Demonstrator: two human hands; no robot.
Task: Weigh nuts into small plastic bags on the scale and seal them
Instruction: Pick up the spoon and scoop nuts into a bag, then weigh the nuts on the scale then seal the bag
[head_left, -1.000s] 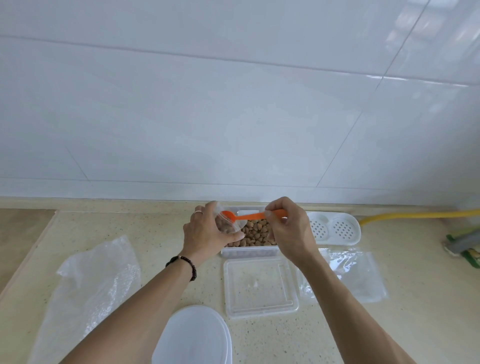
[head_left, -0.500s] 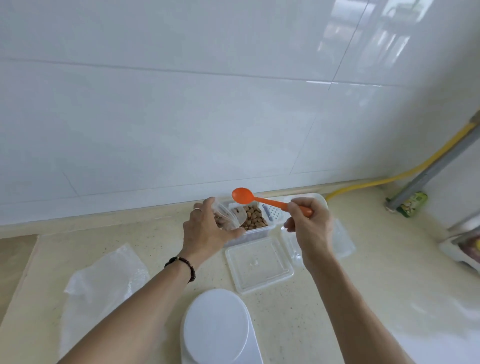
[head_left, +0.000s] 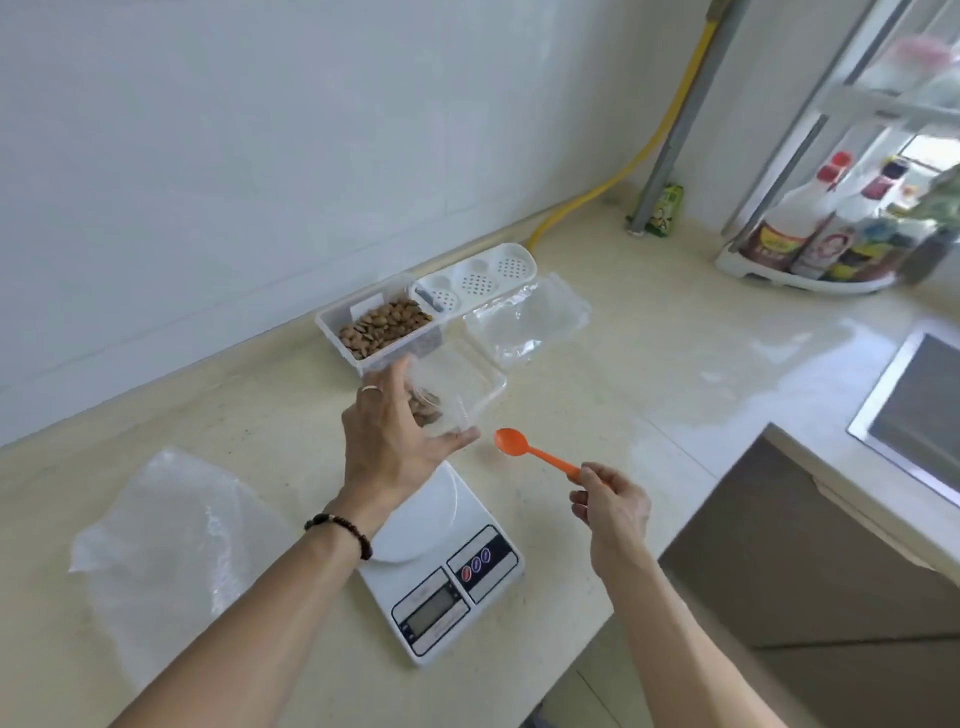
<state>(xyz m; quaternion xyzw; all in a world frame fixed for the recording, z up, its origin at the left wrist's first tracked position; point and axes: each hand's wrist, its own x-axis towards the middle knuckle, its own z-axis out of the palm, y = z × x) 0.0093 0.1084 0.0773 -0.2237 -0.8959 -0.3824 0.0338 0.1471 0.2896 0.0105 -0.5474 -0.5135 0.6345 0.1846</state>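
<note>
Head view takes in a pale speckled desk (head_left: 270, 415) running along a white wall. Far left on it lies a large crumpled clear plastic sheet (head_left: 171, 545). Next comes the left hand (head_left: 395, 441), a dark bead bracelet (head_left: 340, 530) on its wrist and a ring on one finger; its thumb and fingers curl round a small clear plastic bag (head_left: 441, 410) with a few nuts in its bottom, held in the air just above the far edge of the white scale (head_left: 441, 566). The scale sits on the desk near its front edge, its round platter partly hidden under the left wrist, its display and buttons facing the person. Behind the hand, against the wall, stands an open clear container (head_left: 379, 327) filled with brown nuts (head_left: 384, 322), and its clear lid (head_left: 478, 384) lies flat on the desk just in front of it. A white perforated tray (head_left: 478, 280) touches the container's right end, with a stack of flat clear bags (head_left: 524, 322) beside it. To the right of the scale, the right hand (head_left: 613, 509) pinches the handle end of an orange spoon (head_left: 535, 454), whose empty bowl points toward the bag but stays apart from it. Far right, a rack of bottles (head_left: 810, 239) stands in the corner.
</note>
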